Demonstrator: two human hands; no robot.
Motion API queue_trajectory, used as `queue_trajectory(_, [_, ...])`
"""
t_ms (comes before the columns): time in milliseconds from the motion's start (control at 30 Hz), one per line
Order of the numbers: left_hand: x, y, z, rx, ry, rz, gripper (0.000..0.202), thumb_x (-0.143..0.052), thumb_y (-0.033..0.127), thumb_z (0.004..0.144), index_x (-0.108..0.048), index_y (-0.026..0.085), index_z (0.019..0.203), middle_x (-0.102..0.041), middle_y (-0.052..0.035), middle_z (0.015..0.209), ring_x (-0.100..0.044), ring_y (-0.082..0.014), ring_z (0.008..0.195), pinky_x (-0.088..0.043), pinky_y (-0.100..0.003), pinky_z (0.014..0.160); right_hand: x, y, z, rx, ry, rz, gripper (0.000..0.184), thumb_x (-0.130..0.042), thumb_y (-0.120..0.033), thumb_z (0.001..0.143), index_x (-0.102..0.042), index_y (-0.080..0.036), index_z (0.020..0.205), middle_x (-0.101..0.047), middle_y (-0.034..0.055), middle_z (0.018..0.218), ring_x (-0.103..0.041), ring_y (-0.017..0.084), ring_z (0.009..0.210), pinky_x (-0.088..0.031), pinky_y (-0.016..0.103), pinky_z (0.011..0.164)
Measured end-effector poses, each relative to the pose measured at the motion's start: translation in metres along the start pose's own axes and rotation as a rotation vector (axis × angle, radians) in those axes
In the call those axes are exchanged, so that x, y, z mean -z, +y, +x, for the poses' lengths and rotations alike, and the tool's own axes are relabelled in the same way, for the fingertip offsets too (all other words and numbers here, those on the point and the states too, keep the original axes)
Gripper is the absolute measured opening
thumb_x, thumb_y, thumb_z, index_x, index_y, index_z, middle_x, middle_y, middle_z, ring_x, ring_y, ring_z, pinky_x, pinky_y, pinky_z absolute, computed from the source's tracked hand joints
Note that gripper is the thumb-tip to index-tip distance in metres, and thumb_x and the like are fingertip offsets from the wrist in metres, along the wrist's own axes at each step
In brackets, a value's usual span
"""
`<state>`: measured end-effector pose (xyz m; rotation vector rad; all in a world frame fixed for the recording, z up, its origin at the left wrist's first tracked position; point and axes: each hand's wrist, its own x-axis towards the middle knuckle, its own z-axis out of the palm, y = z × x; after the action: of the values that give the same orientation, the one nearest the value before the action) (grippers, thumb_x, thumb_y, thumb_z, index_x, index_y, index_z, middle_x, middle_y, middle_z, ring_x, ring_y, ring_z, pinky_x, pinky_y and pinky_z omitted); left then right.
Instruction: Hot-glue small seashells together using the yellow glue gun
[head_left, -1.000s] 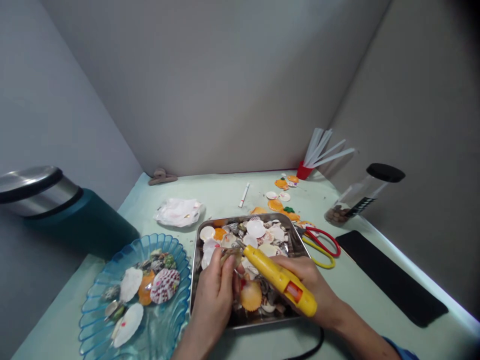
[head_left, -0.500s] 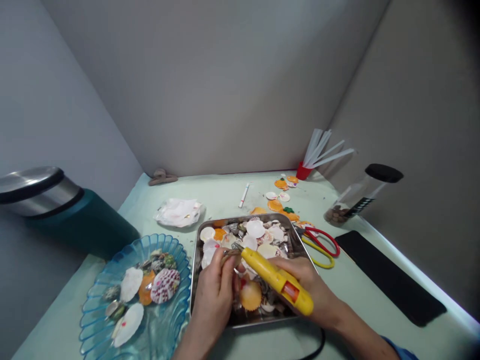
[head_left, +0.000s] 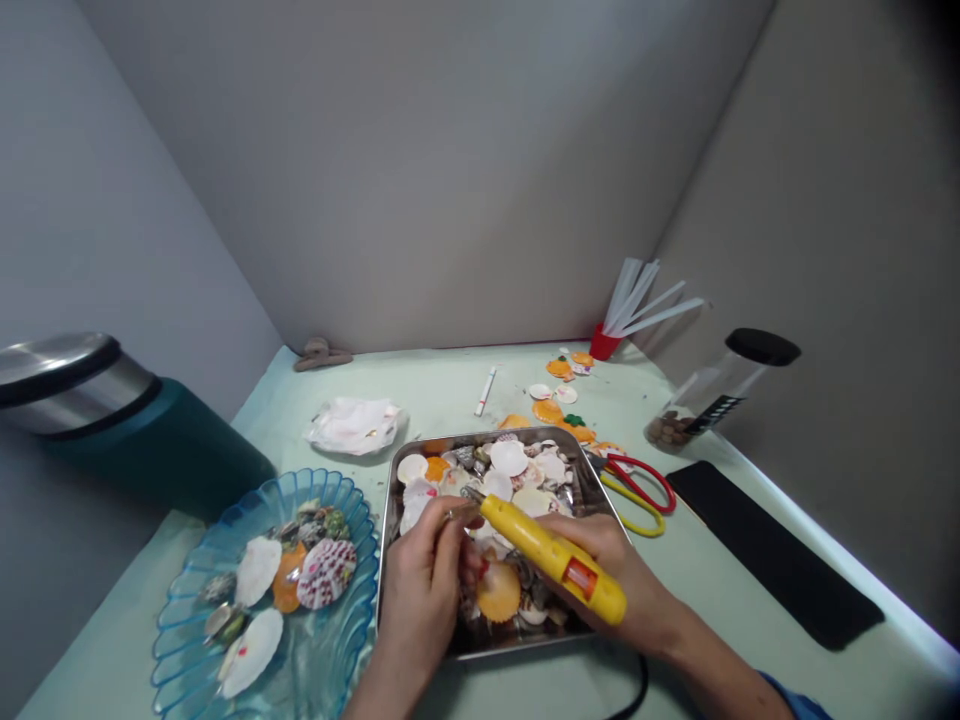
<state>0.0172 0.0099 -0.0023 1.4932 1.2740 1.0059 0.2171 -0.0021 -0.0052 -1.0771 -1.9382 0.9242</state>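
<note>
My right hand (head_left: pixel 619 580) grips a yellow glue gun (head_left: pixel 551 558) with an orange trigger, its metal nozzle pointing up-left over a steel tray (head_left: pixel 390 490) full of seashells. My left hand (head_left: pixel 424 590) pinches a small shell (head_left: pixel 459 513) at its fingertips, right against the gun's nozzle. An orange scallop shell (head_left: pixel 499 592) lies in the tray between my two hands. The gun's black cord (head_left: pixel 634 695) trails off toward the bottom edge.
A blue glass dish (head_left: pixel 330 660) with several shells sits at the left. Red and yellow scissors (head_left: pixel 637 490), a black mat (head_left: pixel 772 555), a lidded jar (head_left: pixel 712 395), a red cup of white sticks (head_left: pixel 607 340), crumpled tissue (head_left: pixel 352 425), loose orange shells (head_left: pixel 551 410) and a steel bin (head_left: pixel 67 385) surround the tray.
The glue gun's nozzle and the pinched shell have shifted slightly up and left over the tray. Both hands keep their grips.
</note>
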Motion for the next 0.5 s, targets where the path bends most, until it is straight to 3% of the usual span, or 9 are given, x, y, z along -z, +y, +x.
queue_trajectory(300, [-0.0007,-0.0018,0.0002,0.013,-0.011,-0.052,0.024,-0.039,0.036,0.091,-0.055,0.019,0.096,-0.058,0.0031,0.057,-0.057,-0.0137,0.052,-0.045,-0.023,0.054,0.0008,-0.0022,0.0018,0.021,0.047,-0.006,0.02,-0.06,-0.023,0.079,-0.064,-0.016,0.097,-0.066,0.0025,0.079,-0.059,0.015,0.066,-0.044,0.022,0.061])
queue_trajectory(500, [-0.0026,-0.0025,0.0003,0.063,-0.037,-0.113,0.024,-0.039,0.039,0.091,-0.051,0.019,0.085,-0.059,0.0031,0.055,-0.056,-0.0137,0.05,-0.044,-0.024,0.052,0.001,-0.002,0.0023,0.024,0.043,-0.023,0.023,-0.06,-0.022,0.077,-0.064,-0.016,0.099,-0.066,0.002,0.078,-0.06,0.015,0.065,-0.045,0.023,0.06])
